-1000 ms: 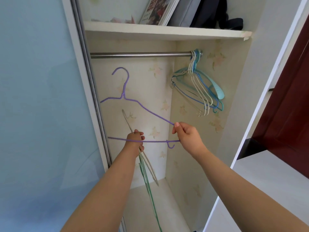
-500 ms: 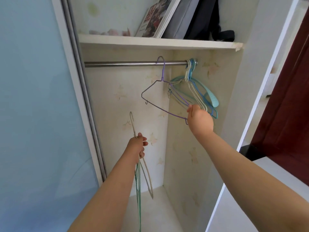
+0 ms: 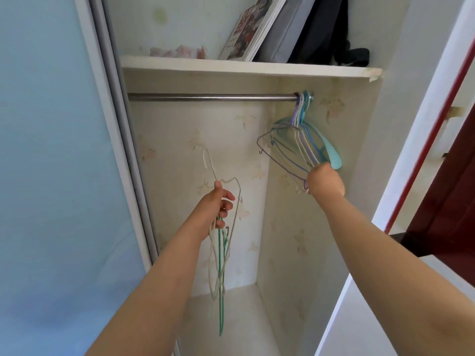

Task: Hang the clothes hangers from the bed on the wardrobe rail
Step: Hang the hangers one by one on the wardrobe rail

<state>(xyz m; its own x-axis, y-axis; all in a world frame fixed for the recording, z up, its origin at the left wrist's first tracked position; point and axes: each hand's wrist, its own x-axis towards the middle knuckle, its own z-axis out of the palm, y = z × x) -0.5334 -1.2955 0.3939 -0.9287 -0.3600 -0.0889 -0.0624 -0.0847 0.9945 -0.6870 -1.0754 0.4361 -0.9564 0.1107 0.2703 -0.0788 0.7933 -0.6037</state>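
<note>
**Gripping hangers at both ends of the wardrobe rail**

Curling round a loose bundle, the fingers (image 3: 226,201) of the left hand (image 3: 214,209) are holding several wire hangers (image 3: 221,255), white and green, well below the wardrobe rail (image 3: 210,97) and under its left half. One white hook is sticking up above the thumb; the rest of the bundle is dangling down past the palm toward the wardrobe floor.

The right hand (image 3: 325,182) is reaching up under the right end of the rail, its back facing the camera, so the fingers are hiding behind the knuckles; they seem to be closing on the lower corner of the purple hanger (image 3: 282,165), though exactly how they are lying cannot be told. That hanger's hook is sitting on the rail at its far right end, pressing against the hung hangers (image 3: 312,147), white, blue and teal, which are crowding against the side wall.

Above the rail, a shelf (image 3: 231,66) is carrying a leaning book (image 3: 249,29) and dark bags (image 3: 323,27).
</note>
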